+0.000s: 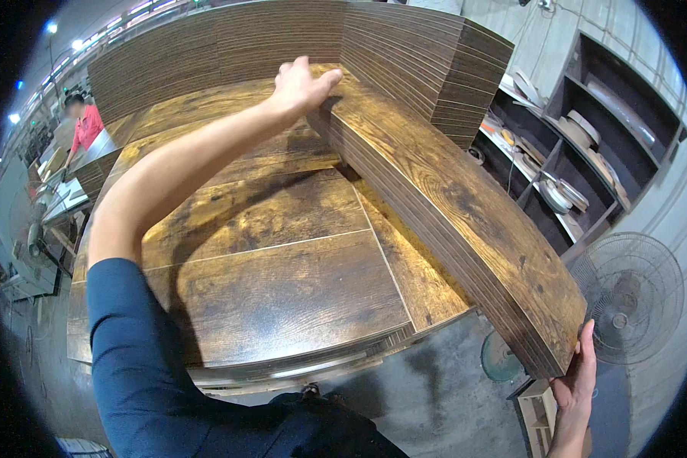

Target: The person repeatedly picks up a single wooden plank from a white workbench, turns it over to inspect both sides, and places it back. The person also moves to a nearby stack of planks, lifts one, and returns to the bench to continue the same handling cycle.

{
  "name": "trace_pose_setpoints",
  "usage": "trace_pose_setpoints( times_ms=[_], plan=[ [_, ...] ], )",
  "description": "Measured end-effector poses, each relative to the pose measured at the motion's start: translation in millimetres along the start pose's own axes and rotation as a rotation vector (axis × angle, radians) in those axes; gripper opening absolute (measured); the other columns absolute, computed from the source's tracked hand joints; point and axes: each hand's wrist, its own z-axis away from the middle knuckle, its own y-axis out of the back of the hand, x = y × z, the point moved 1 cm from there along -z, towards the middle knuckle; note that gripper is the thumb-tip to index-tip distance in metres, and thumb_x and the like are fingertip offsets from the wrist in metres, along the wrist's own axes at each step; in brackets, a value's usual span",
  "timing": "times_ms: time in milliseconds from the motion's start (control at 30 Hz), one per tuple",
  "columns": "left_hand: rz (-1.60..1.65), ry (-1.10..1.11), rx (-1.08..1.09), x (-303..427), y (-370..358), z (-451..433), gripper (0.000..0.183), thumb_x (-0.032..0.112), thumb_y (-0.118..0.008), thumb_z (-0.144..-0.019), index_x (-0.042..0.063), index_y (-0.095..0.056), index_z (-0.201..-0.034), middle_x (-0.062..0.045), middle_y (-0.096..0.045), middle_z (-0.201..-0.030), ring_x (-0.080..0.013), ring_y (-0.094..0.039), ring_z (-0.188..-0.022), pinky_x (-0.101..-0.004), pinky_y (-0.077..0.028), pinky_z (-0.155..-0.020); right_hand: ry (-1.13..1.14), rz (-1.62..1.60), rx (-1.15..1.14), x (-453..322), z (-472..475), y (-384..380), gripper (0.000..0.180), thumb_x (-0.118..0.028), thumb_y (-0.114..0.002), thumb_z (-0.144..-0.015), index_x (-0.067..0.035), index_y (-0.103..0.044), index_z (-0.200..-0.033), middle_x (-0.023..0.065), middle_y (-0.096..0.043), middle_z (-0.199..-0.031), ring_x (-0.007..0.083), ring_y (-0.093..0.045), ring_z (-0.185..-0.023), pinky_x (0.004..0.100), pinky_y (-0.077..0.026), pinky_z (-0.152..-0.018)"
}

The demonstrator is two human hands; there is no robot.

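Observation:
A long stack of wood-grain laminated boards (pixel 446 194) lies at a slant, its near end jutting past the front edge of the larger board pile. My left hand (pixel 303 86) reaches across to the stack's far end, its thumb spread over the top; its fingertips are partly hidden. At the near end, my right hand (pixel 575 363) holds the corner from the end and underneath. Beneath is a broad pile of wider boards (pixel 286 286) with the same brown grain, laid side by side. A dark gap shows under part of the held stack.
Tall stacks of boards (pixel 401 57) wall off the far side. To the right are a shelf unit (pixel 592 149) with rolls of edging and a caged floor fan (pixel 624 303). A person in a pink shirt (pixel 87 127) stands by a bench at far left.

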Motion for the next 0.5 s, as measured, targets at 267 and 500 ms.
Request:
trace_pose_setpoints(
  times_ms=[267, 500],
  plan=[
    [0.48, -0.054, -0.426, 18.5, -23.2, 140.0, 0.092, 0.053, -0.049, -0.098, -0.016, -0.013, -0.149, -0.036, -0.024, -0.153, -0.0413, -0.028, -0.144, -0.0452, -0.032, -0.117, 0.08, -0.022, 0.09, -4.1, 31.9, -31.4, 0.064, -0.054, -0.045, -0.101, 0.001, -0.055, -0.132, 0.0157, -0.065, -0.125, 0.0274, -0.067, -0.107, 0.042, -0.056, -0.089],
    [0.887, 0.15, -0.355, 13.1, -40.1, 108.7, 0.065, 0.015, -0.051, -0.097, -0.007, -0.022, -0.151, -0.027, -0.026, -0.157, -0.0325, -0.024, -0.147, -0.0407, -0.023, -0.119, 0.127, 0.05, 0.085, 3.0, 36.0, -34.9, 0.037, -0.03, -0.056, -0.094, -0.003, -0.061, -0.118, 0.0133, -0.069, -0.111, 0.0277, -0.069, -0.092, 0.0458, -0.061, -0.074]
  ],
)
